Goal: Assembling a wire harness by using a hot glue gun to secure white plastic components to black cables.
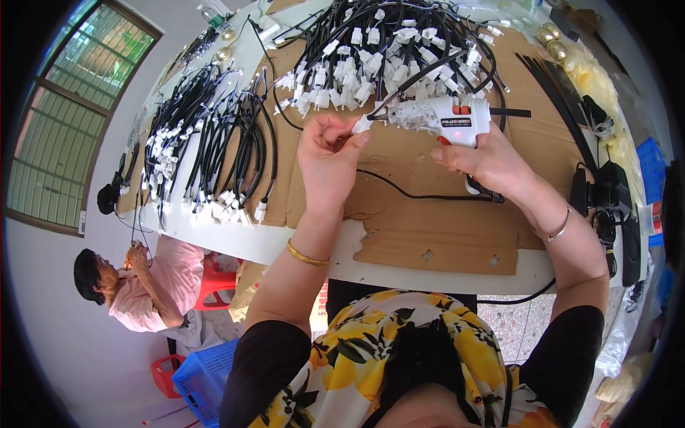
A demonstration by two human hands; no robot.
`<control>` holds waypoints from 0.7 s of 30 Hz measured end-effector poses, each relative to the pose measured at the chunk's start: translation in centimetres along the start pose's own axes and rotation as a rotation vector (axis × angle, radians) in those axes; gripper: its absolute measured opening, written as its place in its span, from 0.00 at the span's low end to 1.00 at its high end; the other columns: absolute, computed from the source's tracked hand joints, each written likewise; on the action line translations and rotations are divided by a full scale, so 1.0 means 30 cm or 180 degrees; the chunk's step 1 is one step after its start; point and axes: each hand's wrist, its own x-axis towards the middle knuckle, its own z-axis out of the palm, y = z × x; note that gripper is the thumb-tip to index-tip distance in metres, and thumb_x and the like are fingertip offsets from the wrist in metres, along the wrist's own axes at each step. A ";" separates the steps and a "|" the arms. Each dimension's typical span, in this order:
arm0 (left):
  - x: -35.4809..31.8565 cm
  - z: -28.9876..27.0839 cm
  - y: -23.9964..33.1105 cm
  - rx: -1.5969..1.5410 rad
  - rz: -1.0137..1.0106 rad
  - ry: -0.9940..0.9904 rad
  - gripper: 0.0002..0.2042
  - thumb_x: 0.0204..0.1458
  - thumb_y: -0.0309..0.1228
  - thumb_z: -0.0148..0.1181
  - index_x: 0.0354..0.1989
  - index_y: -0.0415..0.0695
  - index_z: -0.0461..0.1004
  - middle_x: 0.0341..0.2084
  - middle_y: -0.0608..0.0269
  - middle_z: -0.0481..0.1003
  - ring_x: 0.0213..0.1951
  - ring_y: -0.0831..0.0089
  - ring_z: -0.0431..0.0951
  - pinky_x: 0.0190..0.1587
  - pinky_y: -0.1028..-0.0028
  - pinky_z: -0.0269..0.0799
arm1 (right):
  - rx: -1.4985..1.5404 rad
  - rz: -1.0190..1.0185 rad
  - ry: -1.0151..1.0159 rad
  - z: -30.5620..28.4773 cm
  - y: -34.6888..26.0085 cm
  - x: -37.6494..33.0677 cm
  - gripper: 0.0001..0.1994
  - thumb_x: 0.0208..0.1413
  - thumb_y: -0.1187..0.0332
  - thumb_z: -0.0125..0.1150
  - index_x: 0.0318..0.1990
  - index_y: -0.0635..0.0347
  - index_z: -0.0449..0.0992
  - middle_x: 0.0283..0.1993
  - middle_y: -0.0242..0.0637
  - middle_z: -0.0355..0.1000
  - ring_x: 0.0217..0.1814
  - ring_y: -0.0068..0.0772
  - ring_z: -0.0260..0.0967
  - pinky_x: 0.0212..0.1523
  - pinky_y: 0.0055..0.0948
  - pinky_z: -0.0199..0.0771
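Observation:
Between thumb and fingers, my left hand (330, 153) pinches a white plastic connector (362, 125) on the end of a black cable (421, 73). My right hand (492, 160) is wrapped round the handle of a white glue gun (435, 119). Its nozzle points left, close to the connector; whether the two touch, I cannot tell. A black glue stick (510, 113) sticks out of the gun's back end. Beyond my hands lies a large heap of black cables with white connectors (371, 64). The gun's power cord (428, 196) seems to run over the cardboard beneath.
Cardboard (442, 242) covers much of the white table (342, 260). More cable bundles (235, 150) lie at left. Black glue sticks (556, 107), yellow plastic bags (596, 82) and black power adapters (610, 189) lie at right. A person in pink (160, 285) sits at lower left, near a blue crate (203, 385).

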 end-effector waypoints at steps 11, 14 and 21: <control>0.002 -0.003 -0.003 -0.0092 -0.0069 -0.0070 0.15 0.39 0.12 0.56 0.33 0.40 0.61 0.29 0.59 0.73 0.29 0.82 0.69 0.32 0.85 0.65 | 0.0115 -0.0088 -0.0056 0.006 -0.011 -0.006 0.11 0.43 0.73 0.60 0.34 0.61 0.65 0.24 0.25 0.62 0.24 0.14 0.57 0.24 0.17 0.59; 0.000 0.000 0.002 -0.0081 -0.0054 -0.0067 0.14 0.39 0.12 0.56 0.32 0.40 0.61 0.29 0.59 0.73 0.29 0.82 0.69 0.32 0.85 0.65 | 0.0088 0.0022 0.0005 0.006 -0.018 -0.008 0.11 0.43 0.73 0.60 0.34 0.61 0.65 0.24 0.25 0.61 0.23 0.14 0.56 0.24 0.17 0.58; -0.001 -0.003 0.003 0.0052 0.0062 -0.0020 0.14 0.39 0.12 0.56 0.31 0.41 0.60 0.29 0.59 0.73 0.29 0.82 0.70 0.32 0.85 0.65 | -0.0282 -0.0132 0.0034 0.007 -0.014 -0.012 0.10 0.43 0.72 0.60 0.33 0.60 0.66 0.24 0.24 0.61 0.23 0.14 0.55 0.23 0.17 0.57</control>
